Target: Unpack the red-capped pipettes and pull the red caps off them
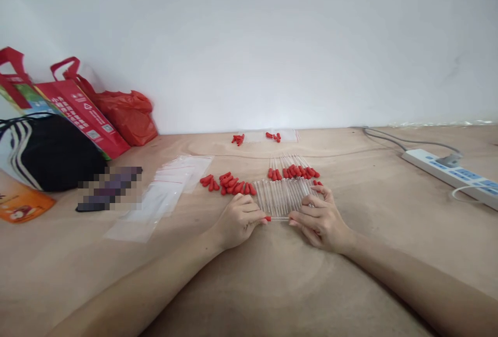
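My left hand [241,220] pinches a red rubber bulb [268,218] that sits at the left end of a clear glass dropper tube [279,219]. At the other end of that tube, my right hand [321,220] closes its fingers around the glass. Just beyond my hands lies a row of bare glass tubes [278,196], side by side. Loose red bulbs [229,184] are heaped left of the row. Behind it lie several droppers with red bulbs fitted [299,171], their glass pointing to the wall.
Clear zip bags [163,191] are spread at the left. Farther left stand a black drawstring bag [54,152], a red shopping bag [81,113] and an orange pouch [27,204]. A power strip [447,171] with a grey cable lies right. Bagged droppers [257,137] lie near the wall.
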`<state>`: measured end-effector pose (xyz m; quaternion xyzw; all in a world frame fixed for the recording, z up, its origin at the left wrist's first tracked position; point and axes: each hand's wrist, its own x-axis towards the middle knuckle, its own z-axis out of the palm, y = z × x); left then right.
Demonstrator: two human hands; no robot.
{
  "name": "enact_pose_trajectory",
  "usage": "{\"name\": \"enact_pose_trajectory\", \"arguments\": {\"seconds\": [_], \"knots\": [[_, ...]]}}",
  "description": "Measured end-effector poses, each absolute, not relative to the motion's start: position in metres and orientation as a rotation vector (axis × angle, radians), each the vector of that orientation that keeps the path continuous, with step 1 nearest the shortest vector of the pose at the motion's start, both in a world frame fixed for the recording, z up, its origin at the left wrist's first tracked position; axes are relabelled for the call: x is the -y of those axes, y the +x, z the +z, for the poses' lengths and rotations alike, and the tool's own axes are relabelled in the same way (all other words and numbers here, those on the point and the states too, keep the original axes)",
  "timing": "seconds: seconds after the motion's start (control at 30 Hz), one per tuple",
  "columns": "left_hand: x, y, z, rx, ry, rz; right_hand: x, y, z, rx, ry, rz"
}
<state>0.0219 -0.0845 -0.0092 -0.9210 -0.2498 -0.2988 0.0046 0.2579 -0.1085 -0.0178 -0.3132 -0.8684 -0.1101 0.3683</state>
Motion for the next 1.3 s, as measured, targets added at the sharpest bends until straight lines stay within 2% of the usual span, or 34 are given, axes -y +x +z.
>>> {"name": "enact_pose_trajectory", "arguments": {"seconds": [0.13,0.27,0.53,0.8,1.03,1.3], "knots": [[0.080,0.012,-0.009,0.868,-2.865,-1.117,0.109,0.266,-0.015,2.188,-0.915,-0.281],[0.076,0.004,0.002,1.164,-2.730,-1.299,0.106,0.269,-0.016,2.120,-0.981,-0.282],[0.044,-0.036,0.016,1.780,-2.215,-1.305,0.096,0.260,-0.013,1.942,-1.026,-0.276],[0.038,-0.046,0.009,1.992,-2.133,-1.131,0.080,0.234,-0.001,2.108,-1.069,-0.355],[0.039,-0.047,0.007,1.975,-2.276,-1.098,0.076,0.213,-0.009,2.276,-1.181,-0.462],[0.035,-0.051,0.008,2.022,-2.135,-1.148,0.082,0.210,-0.008,2.365,-1.204,-0.316]]}}
